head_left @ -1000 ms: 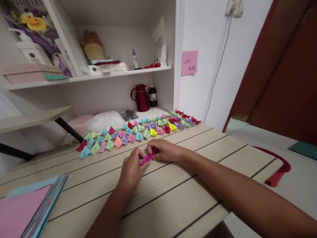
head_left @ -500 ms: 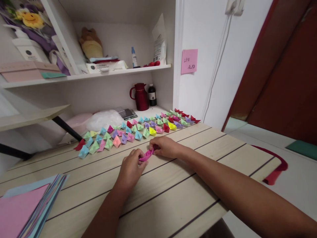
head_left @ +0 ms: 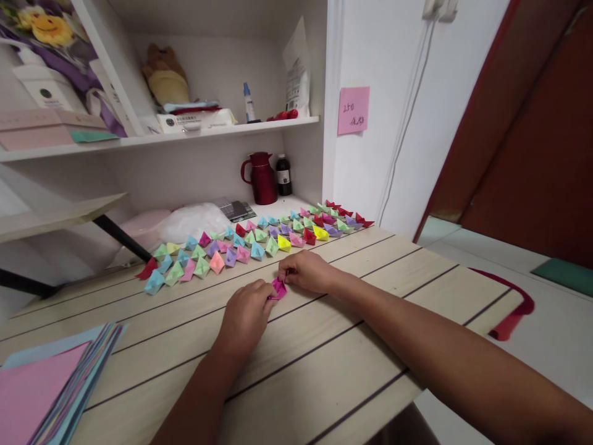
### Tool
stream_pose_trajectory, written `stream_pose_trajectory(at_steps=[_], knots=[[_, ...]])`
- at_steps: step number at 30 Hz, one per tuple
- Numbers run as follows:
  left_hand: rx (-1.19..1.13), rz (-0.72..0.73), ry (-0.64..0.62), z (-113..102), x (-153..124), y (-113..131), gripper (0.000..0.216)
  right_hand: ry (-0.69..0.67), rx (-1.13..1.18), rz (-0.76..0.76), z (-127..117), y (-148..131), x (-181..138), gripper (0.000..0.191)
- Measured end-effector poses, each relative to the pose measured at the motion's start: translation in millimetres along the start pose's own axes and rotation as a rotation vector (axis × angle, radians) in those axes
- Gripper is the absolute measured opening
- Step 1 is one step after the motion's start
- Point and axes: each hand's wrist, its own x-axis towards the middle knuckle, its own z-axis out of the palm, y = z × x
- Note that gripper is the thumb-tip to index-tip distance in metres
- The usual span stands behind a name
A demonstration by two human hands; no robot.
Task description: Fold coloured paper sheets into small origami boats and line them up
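Observation:
Both of my hands pinch a small folded piece of magenta paper (head_left: 278,288) just above the wooden table (head_left: 324,346). My left hand (head_left: 245,315) grips its near end with closed fingers. My right hand (head_left: 306,272) holds the far end, fingers curled over it. Behind the hands, several folded paper boats (head_left: 241,242) in many colours stand in rows across the table.
A stack of coloured paper sheets (head_left: 50,389) lies at the near left corner. A dark red jug (head_left: 263,179) and a dark bottle (head_left: 283,175) stand under a white shelf (head_left: 185,139). A pink note (head_left: 353,110) sticks to the wall. The table's edge runs at the right.
The magenta paper went from a long flat strip to a shorter, bunched shape between my fingers. My hands drew a little closer together.

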Motion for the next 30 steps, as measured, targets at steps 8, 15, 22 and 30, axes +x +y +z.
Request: stream_pose_trajectory(at_steps=[8,15,22,30], knots=[[-0.032,-0.116,-0.019,1.5,0.2,-5.0,0.007,0.019,0.016,-0.031,-4.6,-4.4,-2.4,0.029],[-0.183,-0.164,0.066,2.5,-1.1,-4.6,0.023,0.076,0.057,0.018,-3.3,-3.3,-2.6,0.056],[-0.133,-0.199,-0.003,0.6,-2.1,-5.4,0.030,0.123,0.013,0.113,-5.5,1.6,-1.6,0.054],[-0.084,-0.174,-0.022,0.2,-2.0,-6.7,0.022,0.117,0.028,0.196,-7.0,1.6,-1.0,0.044]])
